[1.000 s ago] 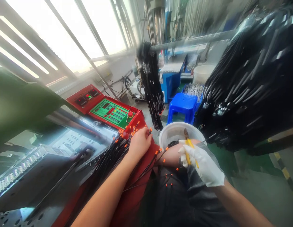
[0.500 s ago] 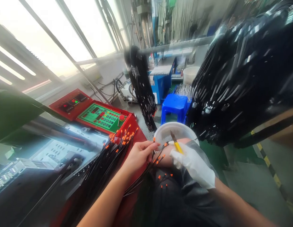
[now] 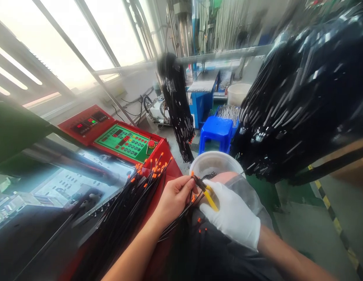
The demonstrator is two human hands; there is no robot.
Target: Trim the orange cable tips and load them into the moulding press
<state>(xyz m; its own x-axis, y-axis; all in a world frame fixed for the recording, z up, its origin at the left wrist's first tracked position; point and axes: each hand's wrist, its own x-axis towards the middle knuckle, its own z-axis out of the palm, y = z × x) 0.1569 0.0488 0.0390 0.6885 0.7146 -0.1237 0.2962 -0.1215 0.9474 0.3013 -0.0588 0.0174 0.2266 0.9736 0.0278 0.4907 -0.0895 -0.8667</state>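
Bare, my left hand [image 3: 177, 195] pinches a black cable with an orange tip [image 3: 192, 174] between thumb and fingers. My right hand [image 3: 232, 210], in a white glove, is closed around yellow-handled cutting pliers [image 3: 210, 200]. The dark jaws of the pliers meet the cable just below its orange tip; whether they are fully closed I cannot tell. More orange-tipped cables lie across my lap, partly hidden under both hands. To the left, a thick bundle of black cables with orange tips [image 3: 150, 173] rests on the red machine.
Beyond my hands stands a white bucket [image 3: 196, 162] with dark scraps inside. Behind it is a blue stool [image 3: 216, 130]. A red control panel [image 3: 123, 142] is at the left. Black cable bundles hang from a rail, one large bundle [image 3: 298, 101] at the right.
My right hand has brought the pliers left and down, from upright over the bucket to the cable tip in my left hand. My left hand stays nearly in place.
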